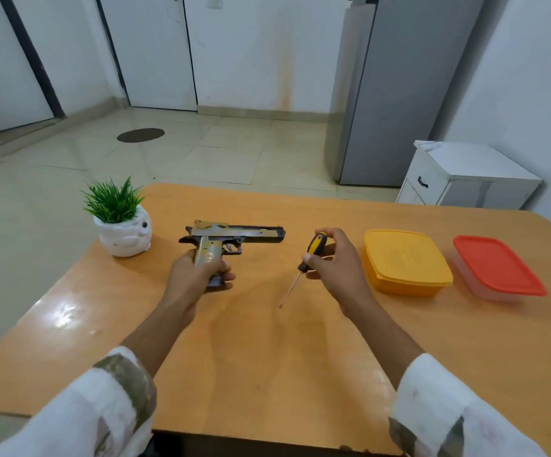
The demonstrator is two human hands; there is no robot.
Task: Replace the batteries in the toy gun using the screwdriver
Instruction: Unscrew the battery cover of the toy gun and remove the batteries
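White-sleeved left hand (198, 275) grips tan-black plastic toy gun (234, 234), right hand (336, 268) holds yellow-black-handled screwdriver (313, 247); setup stage, next needs tip on battery-cover screw.

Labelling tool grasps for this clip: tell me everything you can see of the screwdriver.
The screwdriver has a stubby yellow handle with black strips, plastic by its look, a black collar and a thin metal shaft. The right hand pinches the handle, thumb on the near side, fingers curled over the far side. It is tilted: handle up and away, shaft slanting down toward the person over the table. The tip type is too small to tell, as is whether it touches the wood.
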